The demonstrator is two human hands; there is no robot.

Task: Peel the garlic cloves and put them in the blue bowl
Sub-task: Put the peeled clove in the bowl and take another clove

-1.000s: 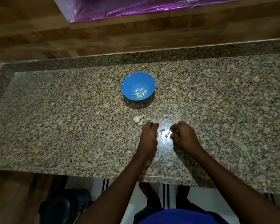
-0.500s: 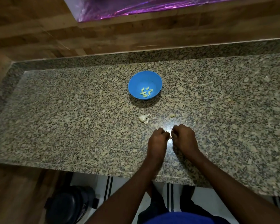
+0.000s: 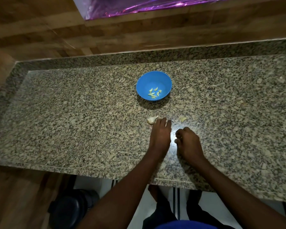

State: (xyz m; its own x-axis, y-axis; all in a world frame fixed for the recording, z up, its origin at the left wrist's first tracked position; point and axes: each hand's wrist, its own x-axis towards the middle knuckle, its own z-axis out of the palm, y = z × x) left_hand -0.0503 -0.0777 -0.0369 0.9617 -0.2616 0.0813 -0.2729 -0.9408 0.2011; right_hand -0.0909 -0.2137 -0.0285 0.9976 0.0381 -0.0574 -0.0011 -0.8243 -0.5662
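Observation:
The blue bowl stands on the granite counter with several peeled garlic cloves inside. An unpeeled garlic piece lies in front of the bowl. My left hand stretches forward with straight fingers, and its fingertips reach the right side of that piece. My right hand rests on the counter beside it, fingers curled in. A small pale garlic clove barely shows between its fingertips. A loose scrap of garlic skin lies to the right of my left fingertips.
The granite counter runs wide to both sides, with a raised granite lip and a wooden wall behind. Its front edge is close to my body. A dark round object sits on the floor below left.
My hands were together on a small clove. My left hand has let go and moved forward to the unpeeled garlic piece, while my right hand has stayed put, curled.

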